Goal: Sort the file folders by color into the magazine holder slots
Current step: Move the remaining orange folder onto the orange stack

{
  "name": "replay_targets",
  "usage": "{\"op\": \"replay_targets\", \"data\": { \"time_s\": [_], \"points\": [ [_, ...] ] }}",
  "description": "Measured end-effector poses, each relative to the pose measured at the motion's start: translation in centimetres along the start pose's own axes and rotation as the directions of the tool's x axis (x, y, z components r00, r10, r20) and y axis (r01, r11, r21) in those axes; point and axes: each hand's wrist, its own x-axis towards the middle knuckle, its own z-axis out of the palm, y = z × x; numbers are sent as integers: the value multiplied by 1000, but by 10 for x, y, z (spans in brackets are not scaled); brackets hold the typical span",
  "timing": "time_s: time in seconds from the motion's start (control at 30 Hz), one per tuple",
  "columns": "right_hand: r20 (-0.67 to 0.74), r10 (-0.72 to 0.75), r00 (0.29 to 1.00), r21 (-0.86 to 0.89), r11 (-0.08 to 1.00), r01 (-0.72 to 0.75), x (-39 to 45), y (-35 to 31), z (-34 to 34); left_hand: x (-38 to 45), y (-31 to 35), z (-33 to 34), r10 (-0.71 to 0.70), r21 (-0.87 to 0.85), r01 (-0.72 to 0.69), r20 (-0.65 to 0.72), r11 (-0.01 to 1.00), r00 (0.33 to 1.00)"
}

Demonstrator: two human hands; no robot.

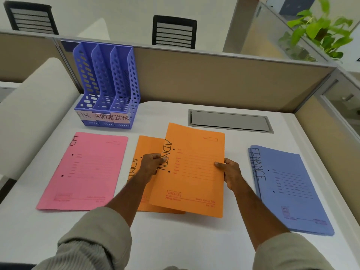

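Note:
An orange folder marked ADMIN (194,172) is lifted off the desk, tilted. My left hand (152,164) pinches its left edge and my right hand (229,172) grips its right edge. A second orange ADMIN folder (145,151) lies flat beneath it, partly covered. To the left lies a pink folder (85,172). A stack of blue FINANCE folders (288,190) lies at the right. The purple magazine holder (109,88) stands at the back left, its three slots labelled HR, ADMIN and FINANCE; no folders show in the slots.
A grey cable hatch (229,121) is set into the white desk (185,240) behind the folders. A tan partition wall (214,75) runs along the back and right. A potted plant (319,32) stands on the far right corner.

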Motion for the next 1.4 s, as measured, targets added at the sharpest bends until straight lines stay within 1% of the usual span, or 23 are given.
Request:
{"op": "replay_targets", "data": {
  "time_s": [0.13, 0.27, 0.37, 0.5, 0.63, 0.7, 0.87, 1.03, 1.17, 1.4],
  "points": [
    [28, 27, 999, -35, 999, -26, 5, -4, 7, -6, 0, -2, 29, 38, -24, -155, 999, 987],
    [39, 59, 998, -56, 997, -56, 8, -4, 14, -11, 0, -6, 64, 99, -40, -252, 994, 966],
    [38, 81, 996, -70, 994, -78, 14, -3, 21, -12, -2, -10, 69, 171, -16, -306, 985, 949],
    [27, 104, 994, -118, 988, -100, 19, 0, 28, -15, -6, -16, 79, 252, 10, -343, 968, 936],
    [32, 94, 995, -176, 981, -87, 20, 1, 39, -24, -5, -24, 82, 335, 61, -397, 940, 914],
    [36, 80, 996, -202, 977, -72, 17, 3, 45, -26, -4, -30, 74, 342, 81, -417, 936, 906],
    [15, 37, 999, -245, 969, -32, 12, 11, 67, -22, -1, -48, 84, 396, 109, -441, 912, 893],
    [-36, 27, 999, -287, 957, -36, 12, 21, 91, -17, -3, -66, 84, 451, 142, -444, 881, 892],
    [-90, 29, 996, -323, 945, -57, 12, 25, 109, -7, -4, -83, 65, 462, 149, -415, 874, 907],
    [-159, 4, 987, -337, 940, -58, 13, 28, 136, 10, -1, -105, 89, 518, 118, -357, 847, 930]
  ]
}}
